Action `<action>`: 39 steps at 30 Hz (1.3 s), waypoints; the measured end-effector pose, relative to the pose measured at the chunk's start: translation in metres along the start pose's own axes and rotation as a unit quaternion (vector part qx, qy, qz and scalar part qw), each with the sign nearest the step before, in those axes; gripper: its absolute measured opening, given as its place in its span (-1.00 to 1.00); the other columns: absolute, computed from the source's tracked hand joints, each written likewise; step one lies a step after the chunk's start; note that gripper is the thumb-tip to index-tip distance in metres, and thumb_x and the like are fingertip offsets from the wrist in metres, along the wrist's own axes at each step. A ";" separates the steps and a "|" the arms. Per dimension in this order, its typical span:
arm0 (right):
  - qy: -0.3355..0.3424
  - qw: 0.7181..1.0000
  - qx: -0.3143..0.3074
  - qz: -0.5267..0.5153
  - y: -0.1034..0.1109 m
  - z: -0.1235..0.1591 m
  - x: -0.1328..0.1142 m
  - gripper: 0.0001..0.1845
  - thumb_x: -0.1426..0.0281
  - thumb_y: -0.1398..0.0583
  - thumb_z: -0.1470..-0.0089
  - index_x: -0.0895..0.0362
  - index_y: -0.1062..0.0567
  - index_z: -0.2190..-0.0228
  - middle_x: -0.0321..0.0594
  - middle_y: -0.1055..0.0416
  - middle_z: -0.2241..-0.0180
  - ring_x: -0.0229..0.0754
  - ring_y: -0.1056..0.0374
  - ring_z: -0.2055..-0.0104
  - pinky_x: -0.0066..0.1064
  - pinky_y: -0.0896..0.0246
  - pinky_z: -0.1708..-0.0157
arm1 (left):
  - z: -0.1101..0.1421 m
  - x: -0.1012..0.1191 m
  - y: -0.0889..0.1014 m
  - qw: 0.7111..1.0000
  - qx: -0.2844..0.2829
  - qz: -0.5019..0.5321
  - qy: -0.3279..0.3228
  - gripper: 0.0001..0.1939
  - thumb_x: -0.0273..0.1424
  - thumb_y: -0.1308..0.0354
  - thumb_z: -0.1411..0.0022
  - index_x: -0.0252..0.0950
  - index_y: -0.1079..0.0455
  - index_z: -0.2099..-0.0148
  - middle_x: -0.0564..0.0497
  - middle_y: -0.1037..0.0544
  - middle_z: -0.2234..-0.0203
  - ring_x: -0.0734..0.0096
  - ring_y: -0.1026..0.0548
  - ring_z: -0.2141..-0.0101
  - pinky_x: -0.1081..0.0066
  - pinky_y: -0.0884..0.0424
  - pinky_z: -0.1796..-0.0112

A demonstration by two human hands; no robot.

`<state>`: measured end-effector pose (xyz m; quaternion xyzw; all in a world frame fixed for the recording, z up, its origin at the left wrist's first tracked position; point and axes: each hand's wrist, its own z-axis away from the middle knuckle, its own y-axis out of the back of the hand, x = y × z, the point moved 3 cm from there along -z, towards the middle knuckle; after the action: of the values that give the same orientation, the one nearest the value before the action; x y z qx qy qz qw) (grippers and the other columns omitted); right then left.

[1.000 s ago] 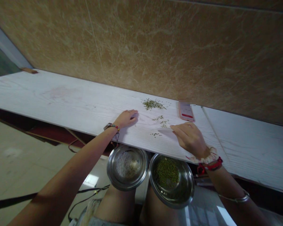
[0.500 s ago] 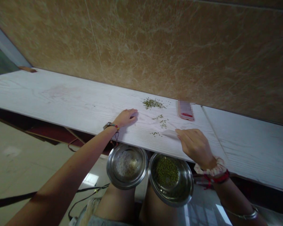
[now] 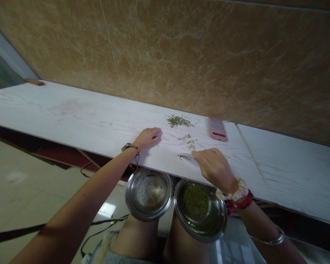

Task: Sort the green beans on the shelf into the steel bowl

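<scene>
My left hand (image 3: 147, 138) rests on the white wood-grain tabletop (image 3: 107, 121), fingers stretched out and holding nothing. My right hand (image 3: 215, 168) is closed on a thin whitish piece (image 3: 190, 156), mostly hidden by the fingers; its exact kind cannot be made out. The tip of that piece is by a small cluster of green beans (image 3: 182, 157) near the front edge. Farther back lie a few scattered beans (image 3: 191, 142) and a larger heap of green beans (image 3: 178, 121). Below the edge, a steel bowl (image 3: 178, 209) holds many green beans, partly under my right wrist.
A second steel bowl (image 3: 128, 194) with white grains is on my left thigh, beside the bean bowl. A phone (image 3: 217, 130) lies at the back right of the tabletop, close to the tiled wall (image 3: 165, 55). Dark cables (image 3: 99, 231) run at lower left.
My right hand has moved left with the whitish piece, whose tip is now at the front cluster of beans. My left hand stays where it was.
</scene>
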<state>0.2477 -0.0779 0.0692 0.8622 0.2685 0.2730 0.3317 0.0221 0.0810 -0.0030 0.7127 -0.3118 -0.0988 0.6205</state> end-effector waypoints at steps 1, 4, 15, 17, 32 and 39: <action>0.003 1.000 0.002 -0.008 0.000 -0.002 -0.001 -0.72 0.66 -0.04 -0.04 0.20 -0.43 0.24 -0.20 -0.48 0.45 -0.20 -0.30 0.40 -0.34 -0.13 0.34 | 0.000 0.000 0.000 1.000 0.001 0.001 0.000 -0.56 -0.38 0.08 -0.18 -0.36 -0.29 -0.09 -0.12 -0.38 -0.09 0.22 -0.35 -0.07 0.24 -0.24 -0.09; 0.000 0.999 0.020 -0.025 0.002 -0.006 -0.001 -0.74 0.67 -0.05 -0.03 0.23 -0.43 0.25 -0.18 -0.48 0.45 -0.19 -0.31 0.40 -0.34 -0.14 0.33 | 0.000 0.000 0.000 1.000 0.004 0.001 -0.002 -0.56 -0.37 0.08 -0.18 -0.37 -0.29 -0.09 -0.12 -0.38 -0.09 0.22 -0.36 -0.06 0.25 -0.24 -0.09; 0.002 0.994 0.012 -0.105 -0.011 -0.012 0.000 -0.74 0.66 -0.02 -0.06 0.17 -0.42 0.30 -0.21 -0.49 0.43 -0.22 -0.36 0.36 -0.35 -0.17 0.28 | -0.001 0.002 0.001 1.000 0.002 -0.007 0.000 -0.56 -0.39 0.07 -0.18 -0.37 -0.29 -0.10 -0.11 -0.38 -0.09 0.26 -0.37 -0.06 0.29 -0.24 -0.09; 0.002 0.993 0.008 -0.121 -0.006 -0.008 0.003 -0.74 0.67 -0.03 -0.05 0.16 -0.41 0.30 -0.22 -0.49 0.43 -0.22 -0.36 0.37 -0.34 -0.17 0.27 | -0.001 0.002 0.001 1.000 0.003 -0.008 -0.003 -0.56 -0.40 0.06 -0.18 -0.38 -0.30 -0.10 -0.13 -0.38 -0.09 0.25 -0.37 -0.06 0.30 -0.24 -0.09; 0.015 0.980 -0.010 -0.199 -0.002 -0.007 0.007 -0.74 0.65 -0.03 -0.07 0.09 -0.38 0.31 -0.28 -0.50 0.40 -0.26 -0.37 0.31 -0.32 -0.14 0.16 | 0.015 0.022 0.004 0.997 -0.019 -0.077 -0.011 -0.64 -0.49 0.15 -0.25 -0.37 -0.32 -0.03 -0.15 -0.46 0.04 0.27 -0.45 0.07 0.31 -0.33 0.04; 0.019 0.970 -0.067 -0.231 0.008 0.009 0.022 -0.71 0.65 -0.01 -0.06 0.07 -0.36 0.28 -0.29 -0.50 0.36 -0.26 -0.38 0.30 -0.27 -0.12 0.10 | 0.036 0.036 -0.001 0.990 -0.091 -0.104 -0.004 -0.45 -0.22 0.14 -0.31 -0.41 -0.06 -0.25 -0.22 -0.08 -0.26 0.10 -0.05 -0.23 0.12 -0.03 -0.15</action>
<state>0.2709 -0.0726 0.0756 0.7472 0.4474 0.2229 0.4380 0.0319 0.0308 -0.0027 0.6816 -0.2280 -0.1932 0.6679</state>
